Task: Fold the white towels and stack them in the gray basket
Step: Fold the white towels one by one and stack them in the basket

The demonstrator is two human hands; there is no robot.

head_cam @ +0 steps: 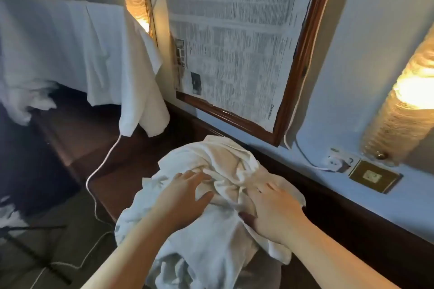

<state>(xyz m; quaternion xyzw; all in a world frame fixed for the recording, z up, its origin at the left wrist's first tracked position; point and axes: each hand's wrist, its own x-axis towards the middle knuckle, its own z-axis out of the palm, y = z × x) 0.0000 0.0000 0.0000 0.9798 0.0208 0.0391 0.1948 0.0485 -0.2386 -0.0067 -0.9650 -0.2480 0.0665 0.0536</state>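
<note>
- A person's left hand [185, 197] lies palm down on a crumpled heap of white towels [220, 171], fingers spread and nearly straight, the thumb stretched out to the side over a fold; it presses the cloth and grips nothing.
- The right hand [274, 209] rests on the right side of the same heap, fingers reaching forward over the cloth; the thumb dips into a crease, and whether it pinches the fabric cannot be told.
- The heap sits at the near end of a dark wooden desk [101, 143], against the back edge beneath a wood-framed panel [298, 54] covered with newspaper [234, 30]; part of the cloth spills over the desk's front edge toward the camera.
- A gray surface [265, 270] shows under the hanging cloth at the bottom of the frame; whether it is the basket cannot be told.
- More white cloths [70, 49] hang draped over the desk's far left end, one corner dangling near the wall.
- A white cable [103, 162] crosses the desk top and drops over its front edge to the floor.
- Two lit wall lamps [408, 91] glow either side of the panel; a white plug [338, 162] sits in a socket beside a brass plate [373, 176] on the pale blue wall.
</note>
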